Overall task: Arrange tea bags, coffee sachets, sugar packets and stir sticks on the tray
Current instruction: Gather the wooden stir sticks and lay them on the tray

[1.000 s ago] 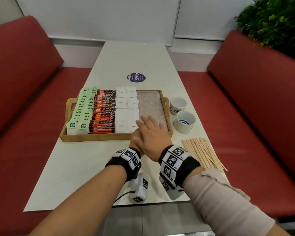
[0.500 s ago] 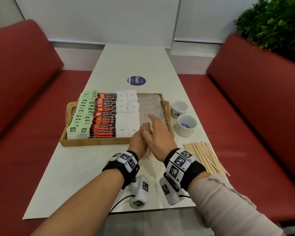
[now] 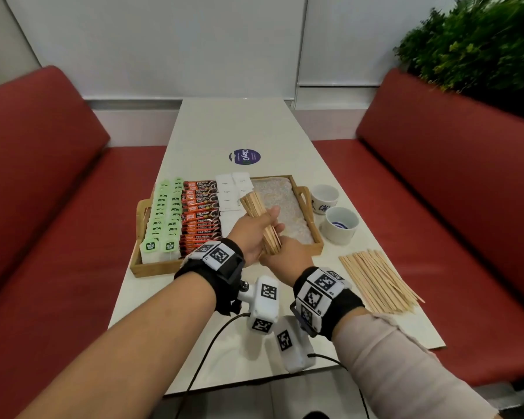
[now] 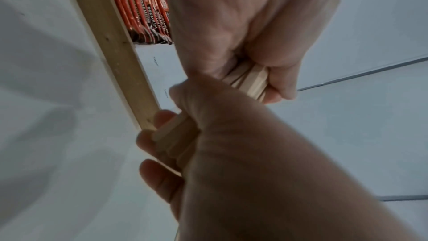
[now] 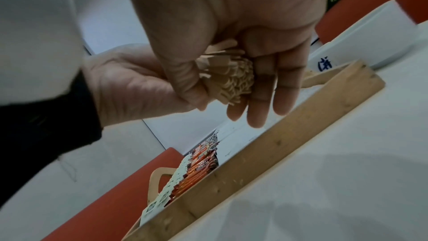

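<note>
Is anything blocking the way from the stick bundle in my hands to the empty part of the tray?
Nothing visible: the bundle of wooden stir sticks hangs above the wooden tray's bare right section.

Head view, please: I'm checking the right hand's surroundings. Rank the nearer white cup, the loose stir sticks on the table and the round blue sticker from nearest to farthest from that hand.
From the right hand:
1. Nearer white cup, to its right beside the tray.
2. Loose stir sticks, on the table to the right; close to the cup's rank, hard to separate.
3. Round blue sticker, far beyond the tray.
</note>
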`<action>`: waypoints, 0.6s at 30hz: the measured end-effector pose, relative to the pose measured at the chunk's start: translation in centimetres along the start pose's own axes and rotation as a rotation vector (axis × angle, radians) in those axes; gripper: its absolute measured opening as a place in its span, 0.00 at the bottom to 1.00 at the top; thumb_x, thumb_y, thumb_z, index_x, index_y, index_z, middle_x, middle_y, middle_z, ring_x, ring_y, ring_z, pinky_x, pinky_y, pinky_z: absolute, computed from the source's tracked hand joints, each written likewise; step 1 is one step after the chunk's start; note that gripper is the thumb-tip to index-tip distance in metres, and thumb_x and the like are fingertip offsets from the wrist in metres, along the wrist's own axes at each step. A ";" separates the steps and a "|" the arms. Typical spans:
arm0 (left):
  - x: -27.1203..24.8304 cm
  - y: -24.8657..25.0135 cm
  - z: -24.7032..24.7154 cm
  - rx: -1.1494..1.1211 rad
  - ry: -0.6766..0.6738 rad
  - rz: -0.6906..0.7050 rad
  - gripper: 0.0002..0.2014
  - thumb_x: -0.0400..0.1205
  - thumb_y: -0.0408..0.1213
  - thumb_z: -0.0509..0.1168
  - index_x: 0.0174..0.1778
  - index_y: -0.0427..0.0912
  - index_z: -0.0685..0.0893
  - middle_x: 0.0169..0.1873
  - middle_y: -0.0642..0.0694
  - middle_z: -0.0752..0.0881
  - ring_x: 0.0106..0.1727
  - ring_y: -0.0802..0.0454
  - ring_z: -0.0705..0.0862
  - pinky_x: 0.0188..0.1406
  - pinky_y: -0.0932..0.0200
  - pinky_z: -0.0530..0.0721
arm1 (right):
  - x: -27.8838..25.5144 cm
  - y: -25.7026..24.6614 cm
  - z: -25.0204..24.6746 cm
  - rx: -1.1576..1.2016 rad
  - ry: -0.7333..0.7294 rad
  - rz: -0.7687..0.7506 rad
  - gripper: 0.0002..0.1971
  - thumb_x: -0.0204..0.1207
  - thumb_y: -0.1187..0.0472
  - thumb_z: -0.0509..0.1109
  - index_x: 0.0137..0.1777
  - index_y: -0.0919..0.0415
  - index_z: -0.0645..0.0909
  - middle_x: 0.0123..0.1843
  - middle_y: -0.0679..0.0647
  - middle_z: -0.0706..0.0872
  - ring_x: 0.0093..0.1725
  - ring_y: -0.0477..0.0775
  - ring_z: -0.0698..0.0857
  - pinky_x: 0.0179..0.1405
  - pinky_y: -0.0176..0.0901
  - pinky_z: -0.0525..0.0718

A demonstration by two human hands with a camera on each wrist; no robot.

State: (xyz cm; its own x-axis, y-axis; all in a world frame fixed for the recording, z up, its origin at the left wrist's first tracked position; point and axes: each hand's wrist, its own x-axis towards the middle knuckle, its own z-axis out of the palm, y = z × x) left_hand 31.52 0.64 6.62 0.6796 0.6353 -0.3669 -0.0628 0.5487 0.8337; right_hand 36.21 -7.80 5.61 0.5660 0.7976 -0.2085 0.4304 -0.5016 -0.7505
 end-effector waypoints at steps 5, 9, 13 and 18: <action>1.1 1.1 -0.4 0.149 0.020 0.010 0.09 0.80 0.40 0.69 0.38 0.39 0.80 0.23 0.51 0.85 0.38 0.52 0.84 0.35 0.59 0.83 | 0.5 -1.5 0.1 -0.016 -0.018 -0.031 0.07 0.74 0.62 0.67 0.37 0.52 0.74 0.48 0.63 0.88 0.50 0.64 0.87 0.53 0.56 0.86; 2.2 1.6 -0.7 0.209 0.010 -0.049 0.07 0.79 0.37 0.70 0.44 0.37 0.83 0.34 0.47 0.86 0.39 0.52 0.85 0.48 0.56 0.85 | 1.4 -1.5 0.4 0.110 0.018 -0.016 0.13 0.74 0.58 0.67 0.59 0.55 0.76 0.41 0.54 0.87 0.43 0.57 0.88 0.40 0.43 0.82; 3.9 2.8 -0.7 0.337 -0.003 -0.072 0.08 0.79 0.40 0.71 0.40 0.38 0.85 0.39 0.49 0.88 0.48 0.50 0.84 0.62 0.52 0.81 | 3.4 -2.0 -0.2 0.128 0.015 -0.045 0.04 0.77 0.60 0.65 0.42 0.57 0.79 0.30 0.51 0.82 0.29 0.50 0.81 0.29 0.38 0.77; 7.0 5.1 -0.7 0.530 0.026 0.010 0.13 0.76 0.50 0.72 0.44 0.43 0.84 0.46 0.43 0.85 0.49 0.46 0.84 0.60 0.47 0.82 | 7.1 -2.6 -1.4 0.115 -0.019 0.000 0.04 0.77 0.61 0.64 0.41 0.58 0.75 0.28 0.54 0.82 0.23 0.52 0.80 0.22 0.40 0.78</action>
State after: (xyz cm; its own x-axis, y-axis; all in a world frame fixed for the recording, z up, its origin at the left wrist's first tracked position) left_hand 35.42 8.28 8.04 0.6620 0.6562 -0.3621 0.3136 0.1963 0.9291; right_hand 40.03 -1.31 6.98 0.5523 0.8041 -0.2199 0.3457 -0.4609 -0.8174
